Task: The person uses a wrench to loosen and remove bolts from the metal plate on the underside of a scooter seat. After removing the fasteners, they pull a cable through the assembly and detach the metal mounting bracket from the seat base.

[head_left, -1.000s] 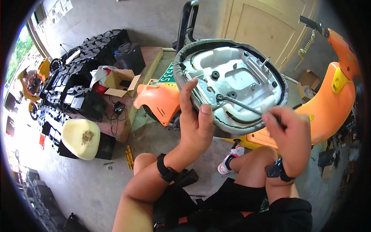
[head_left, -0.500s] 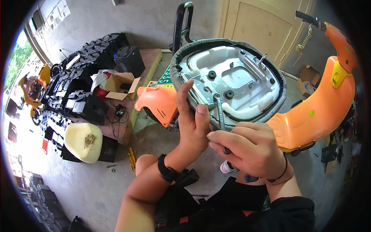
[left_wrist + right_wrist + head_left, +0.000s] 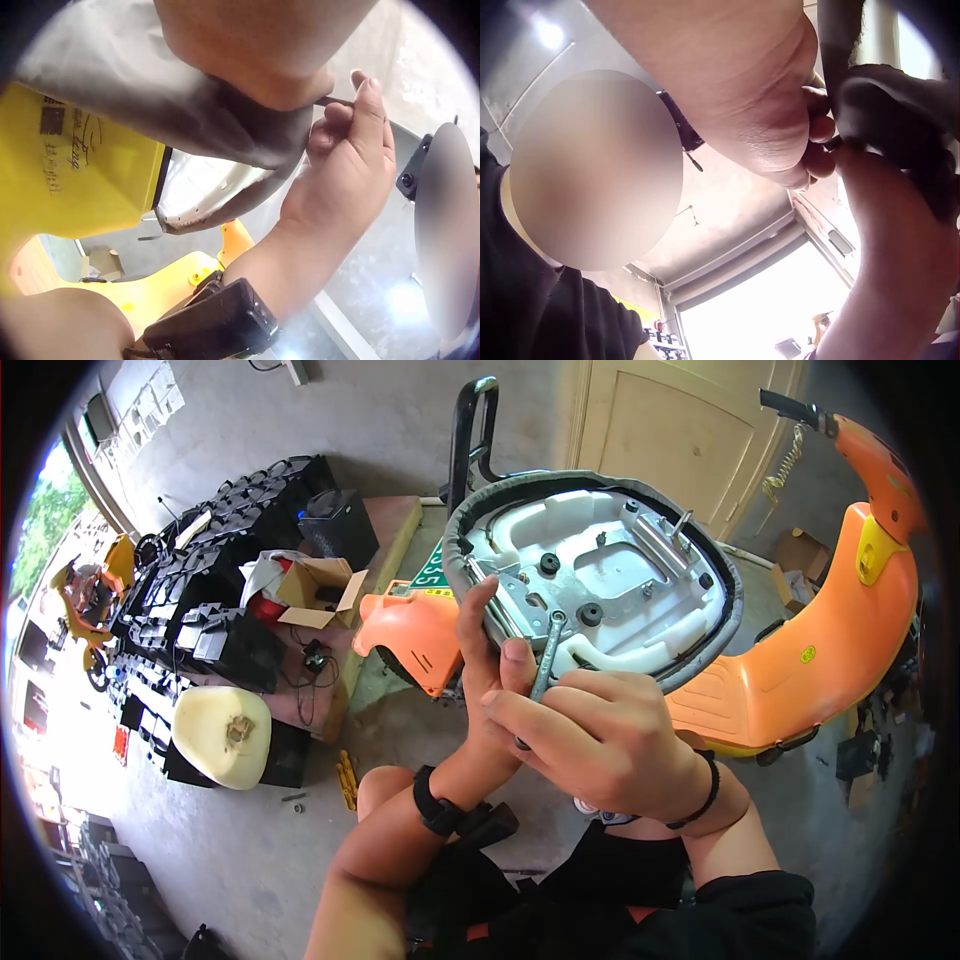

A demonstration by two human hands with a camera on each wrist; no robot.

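Currently gripping a wrench (image 3: 549,654) in the clamped fingers of the right hand (image 3: 612,740), with its ring end beyond them over an upturned seat (image 3: 618,572), left hand (image 3: 487,685) at the rim, forefinger and thumb apart.

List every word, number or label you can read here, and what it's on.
"5": green plate; its other characters are unclear.
Lettering on the yellow panel: too blurred to read.
Yellow badge on the orange scooter: too small.
Wall papers: too small.
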